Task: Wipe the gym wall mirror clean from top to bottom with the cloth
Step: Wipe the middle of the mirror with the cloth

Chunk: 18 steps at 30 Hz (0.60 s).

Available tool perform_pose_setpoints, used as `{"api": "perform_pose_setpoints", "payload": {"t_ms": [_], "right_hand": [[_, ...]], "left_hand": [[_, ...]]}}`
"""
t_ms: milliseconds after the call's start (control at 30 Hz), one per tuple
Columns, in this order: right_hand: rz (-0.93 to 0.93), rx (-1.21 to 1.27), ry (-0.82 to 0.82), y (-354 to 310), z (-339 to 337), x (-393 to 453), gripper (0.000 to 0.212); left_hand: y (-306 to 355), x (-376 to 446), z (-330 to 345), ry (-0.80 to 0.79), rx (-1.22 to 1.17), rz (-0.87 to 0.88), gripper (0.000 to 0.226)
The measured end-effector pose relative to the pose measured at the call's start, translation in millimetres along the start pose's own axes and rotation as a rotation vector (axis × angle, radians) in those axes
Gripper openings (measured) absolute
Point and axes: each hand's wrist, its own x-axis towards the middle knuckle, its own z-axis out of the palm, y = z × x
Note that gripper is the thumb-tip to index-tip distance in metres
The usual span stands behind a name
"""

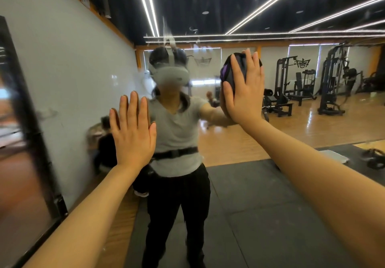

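Mirror: fills the wall ahead; black frame edge at left; streaks and smears show near the top, above the reflected head.
Cloth: dark with a purple patch, bunched into a pad, trapped between the right palm and the glass, in the upper middle of the mirror and right of centre.
Right hand: fingers straight and spread, pointing up, pressing the cloth flat to the glass; no curl round it.
Left hand: fingers straight and together, pointing up; holds nothing; appears to lie flat on the glass, contact not certain. It sits lower and toward the left edge.
Key relation: the cloth lies directly under the right fingers, its long axis running up and down with them; the smeared band lies above the fingertips, the unwiped run below the wrist.
Nearer hand: the right, which already carries the cloth.
Progress, judged: early to middle; upper smears remain.
Next move, judged: carry the pad up to the smears, then draw down with even pressure.
Risk, judged: pad may slip from an open palm.
Reflection: person, gym machines, wood floor.
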Motion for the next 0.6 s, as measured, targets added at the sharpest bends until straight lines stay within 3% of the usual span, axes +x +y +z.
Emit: {"api": "perform_pose_setpoints", "payload": {"t_ms": [467, 600], "right_hand": [[-0.096, -0.048, -0.112, 8.2, 6.3, -144.3, 0.057], [-0.095, -0.043, -0.131, 9.9, 7.1, -151.4, 0.058]], "left_hand": [[30.7, -5.4, -8.3, -0.079, -0.144, -0.233, 0.065], [53.8, -21.7, -6.5, -0.043, -0.122, -0.127, 0.064]]}}
